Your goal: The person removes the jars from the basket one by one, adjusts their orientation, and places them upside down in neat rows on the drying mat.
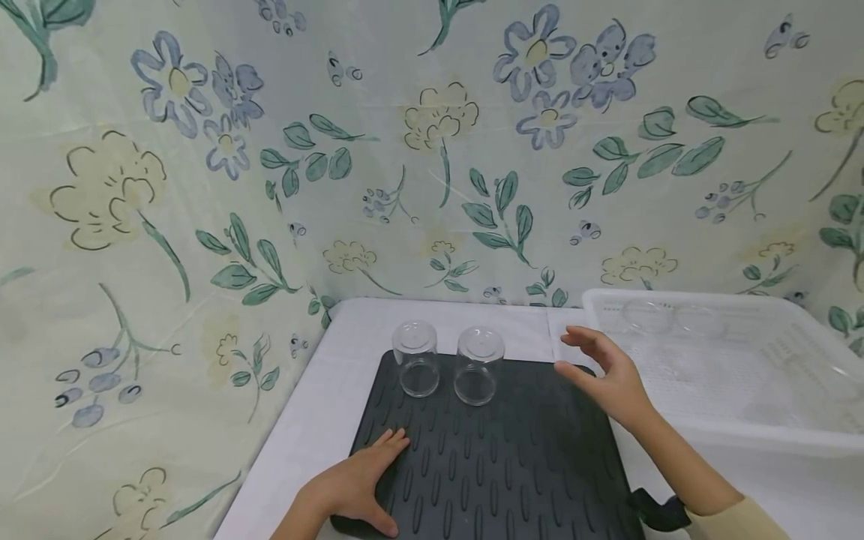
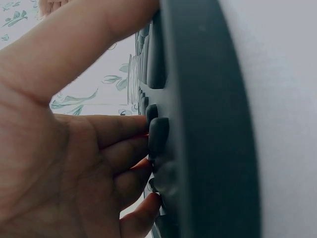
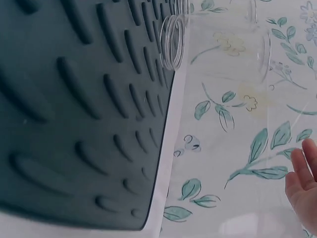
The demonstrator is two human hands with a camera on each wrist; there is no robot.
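A dark drying mat (image 1: 499, 457) with raised ribs lies on the table. Two clear drinking glasses stand side by side near its far edge, mouths down: the left glass (image 1: 415, 358) and the right glass (image 1: 479, 365). My left hand (image 1: 358, 480) rests on the mat's near left side. In the left wrist view its fingertips (image 2: 141, 210) touch the ribs. My right hand (image 1: 610, 379) hovers beyond the mat's right edge, thumb and fingers apart, holding nothing. The right wrist view catches only part of that hand (image 3: 304, 186), away from the glasses.
A white plastic basket (image 1: 590, 300) stands right of the mat, close to my right hand. Clear glasses (image 1: 646, 316) show faintly inside it. White cloth (image 1: 304, 405) covers the table, and a floral curtain (image 1: 432, 187) hangs behind and to the left.
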